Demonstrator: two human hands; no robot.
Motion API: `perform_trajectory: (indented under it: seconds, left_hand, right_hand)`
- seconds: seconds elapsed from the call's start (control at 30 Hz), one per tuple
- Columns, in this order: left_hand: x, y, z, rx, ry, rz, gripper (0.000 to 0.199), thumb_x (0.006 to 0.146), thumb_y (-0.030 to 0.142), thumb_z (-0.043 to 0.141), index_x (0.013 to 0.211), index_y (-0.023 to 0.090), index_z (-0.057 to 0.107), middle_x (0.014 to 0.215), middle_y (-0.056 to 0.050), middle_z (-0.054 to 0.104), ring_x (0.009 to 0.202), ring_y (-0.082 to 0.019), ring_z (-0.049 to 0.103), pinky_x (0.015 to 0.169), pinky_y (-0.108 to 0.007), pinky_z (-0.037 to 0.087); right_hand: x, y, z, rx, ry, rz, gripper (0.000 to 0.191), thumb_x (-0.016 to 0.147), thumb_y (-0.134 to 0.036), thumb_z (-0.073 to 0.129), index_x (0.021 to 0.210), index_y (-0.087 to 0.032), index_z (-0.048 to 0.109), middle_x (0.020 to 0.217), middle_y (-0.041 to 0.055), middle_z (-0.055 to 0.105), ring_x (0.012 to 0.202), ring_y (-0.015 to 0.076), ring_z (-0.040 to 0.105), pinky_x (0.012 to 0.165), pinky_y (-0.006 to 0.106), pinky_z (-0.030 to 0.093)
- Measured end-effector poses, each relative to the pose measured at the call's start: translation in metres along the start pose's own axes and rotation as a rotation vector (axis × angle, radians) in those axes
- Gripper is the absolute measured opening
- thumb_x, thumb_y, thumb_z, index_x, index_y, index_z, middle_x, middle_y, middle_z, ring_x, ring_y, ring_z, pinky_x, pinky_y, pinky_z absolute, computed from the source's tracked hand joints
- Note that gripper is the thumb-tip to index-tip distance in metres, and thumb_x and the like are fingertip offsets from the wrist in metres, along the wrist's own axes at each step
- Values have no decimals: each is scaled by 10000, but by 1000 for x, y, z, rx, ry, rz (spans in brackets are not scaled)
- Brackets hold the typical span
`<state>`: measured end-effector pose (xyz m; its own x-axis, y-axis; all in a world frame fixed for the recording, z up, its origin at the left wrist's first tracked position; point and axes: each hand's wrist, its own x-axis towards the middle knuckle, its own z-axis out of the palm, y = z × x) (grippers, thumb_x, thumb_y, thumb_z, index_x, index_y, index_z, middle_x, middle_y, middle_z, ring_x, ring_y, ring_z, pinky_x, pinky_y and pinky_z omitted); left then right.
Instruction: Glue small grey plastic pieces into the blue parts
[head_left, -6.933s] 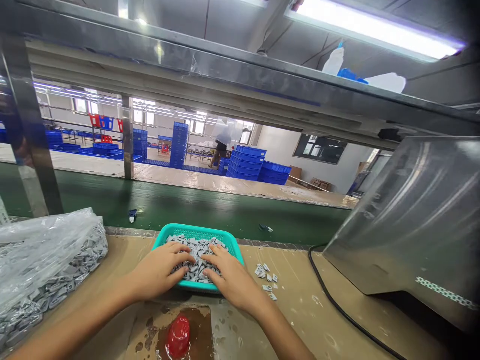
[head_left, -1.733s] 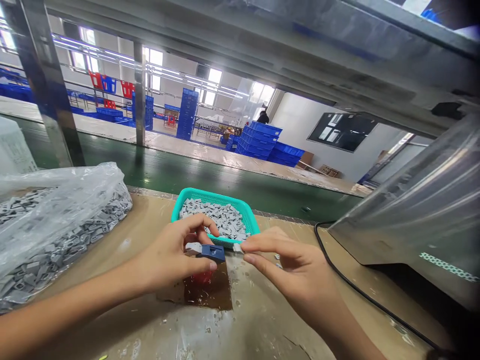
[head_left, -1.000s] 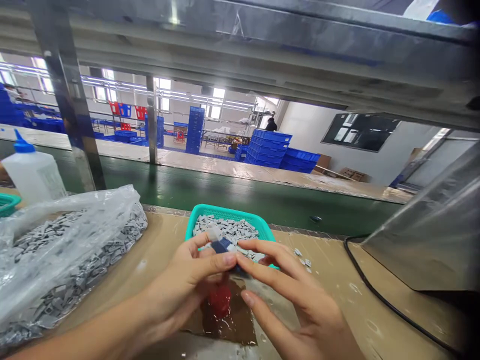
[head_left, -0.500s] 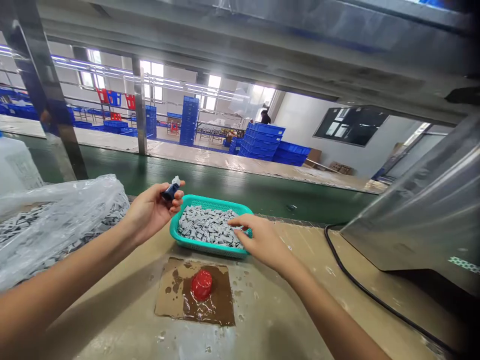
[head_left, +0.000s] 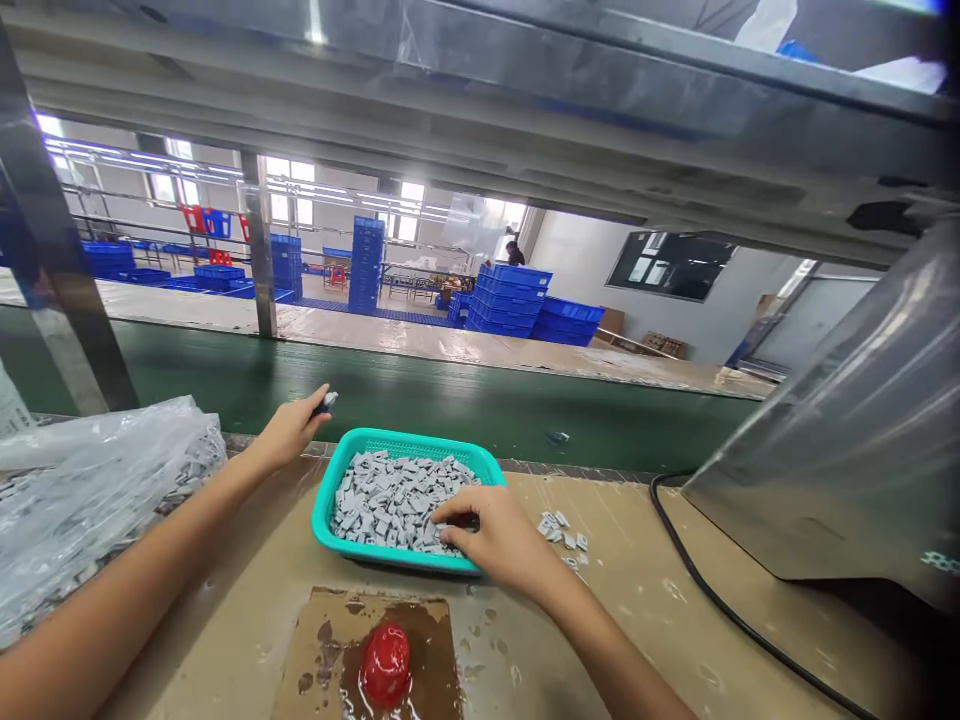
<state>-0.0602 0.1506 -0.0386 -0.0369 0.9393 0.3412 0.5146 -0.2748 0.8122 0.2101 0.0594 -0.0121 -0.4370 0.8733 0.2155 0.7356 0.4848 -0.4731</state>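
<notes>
My left hand [head_left: 291, 430] holds a small dark part with a light grey tip [head_left: 327, 402] above the near edge of the green belt [head_left: 450, 400]. The thumb and fingers of my right hand [head_left: 480, 530] reach over the right side of a turquoise basket [head_left: 324, 510] and touch the small grey pieces [head_left: 394, 500] heaped in it. Whether a piece is between those fingertips is too small to tell. Nearer to me, a wet red object [head_left: 386, 665] rests on a soaked brown cardboard square [head_left: 431, 640].
Loose grey pieces [head_left: 559, 527] lie right of the basket. A plastic bag of grey pieces [head_left: 112, 480] is at the left. A dark part [head_left: 558, 437] lies on the belt. A black cable [head_left: 697, 570] and a metal housing [head_left: 817, 450] stand at the right.
My left hand has moved forward over the belt and turned, the dark part still in it. The fingertips of my right hand are now down among the pieces. The view has shifted.
</notes>
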Motion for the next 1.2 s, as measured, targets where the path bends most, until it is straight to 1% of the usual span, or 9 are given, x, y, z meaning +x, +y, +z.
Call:
perform_trajectory:
  seconds: [0.07, 0.17, 0.27, 0.33, 0.47, 0.63, 0.83, 1.0, 1.2]
  left_hand:
    - [3, -10, -1, 90, 6, -26, 701, 576, 367, 630, 1195, 88, 455, 1215, -214, 496, 1179, -437, 334, 917, -471, 284]
    - [0, 7, -10, 169, 80, 9, 799, 670, 364, 562, 1342, 94, 226, 1416, -174, 211, 1296, -380, 113, 1010, -478, 169]
    - [-20, 57, -9, 35, 227, 175, 673, 765, 309, 470, 1355, 149, 187, 1350, -148, 357, 1200, -263, 373, 969, -378, 312]
    - [-42, 92, 4, -155, -4, 270, 520, 767, 286, 490, 1265, 188, 376, 1140, -111, 561, 952, -204, 555, 805, -305, 437]
    - [-75, 126, 34, -318, -503, 273, 236, 760, 280, 518, 942, 189, 639, 797, -48, 659, 712, -164, 580, 625, -258, 456]
    - [-76, 115, 39, -564, -632, 54, 231, 677, 247, 638, 896, 182, 672, 779, -43, 673, 772, -171, 606, 730, -297, 463]
    - [-72, 103, 43, -802, -599, -302, 146, 604, 213, 710, 732, 149, 679, 708, -21, 663, 656, -90, 592, 729, -249, 466]
    - [-77, 107, 46, -722, -575, -290, 137, 599, 222, 717, 669, 130, 644, 614, -5, 623, 562, -64, 548, 613, -200, 459]
    - [-78, 103, 36, -673, -737, -229, 194, 635, 256, 692, 781, 151, 621, 657, 2, 583, 617, -79, 547, 636, -215, 466]
  right_hand:
    - [0, 2, 0, 23, 39, -12, 213, 705, -39, 558, 758, -183, 706, 811, 61, 689, 769, 216, 624, 715, 364, 506]
    - [1, 3, 0, 150, 126, -2, 197, 720, -74, 535, 733, -181, 699, 912, 80, 661, 822, 225, 610, 719, 383, 506]
    - [0, -7, -2, 475, 201, 92, 106, 710, -177, 591, 757, -163, 686, 772, 64, 655, 678, 184, 617, 615, 322, 529]
    - [-3, -19, -4, 654, 246, 118, 100, 677, -227, 646, 747, -159, 668, 640, 28, 628, 593, 159, 600, 567, 285, 529]
    - [-10, -37, -6, 763, 341, 58, 107, 657, -237, 680, 643, -170, 599, 560, -9, 577, 513, 128, 568, 506, 239, 507]
    - [-10, -34, -2, 799, 374, 56, 143, 662, -239, 679, 609, -168, 566, 552, -18, 551, 460, 108, 530, 438, 217, 476]
    - [-11, -29, -2, 499, 326, -109, 70, 753, -145, 572, 768, -184, 628, 709, 14, 625, 636, 146, 600, 609, 268, 520]
    - [-19, -29, -6, -1, 482, -412, 153, 783, -62, 514, 761, -148, 639, 794, 64, 639, 763, 161, 587, 716, 283, 483]
    - [-26, -28, -9, -80, 431, -513, 209, 832, -61, 425, 798, -156, 609, 829, 67, 632, 799, 154, 575, 722, 269, 484]
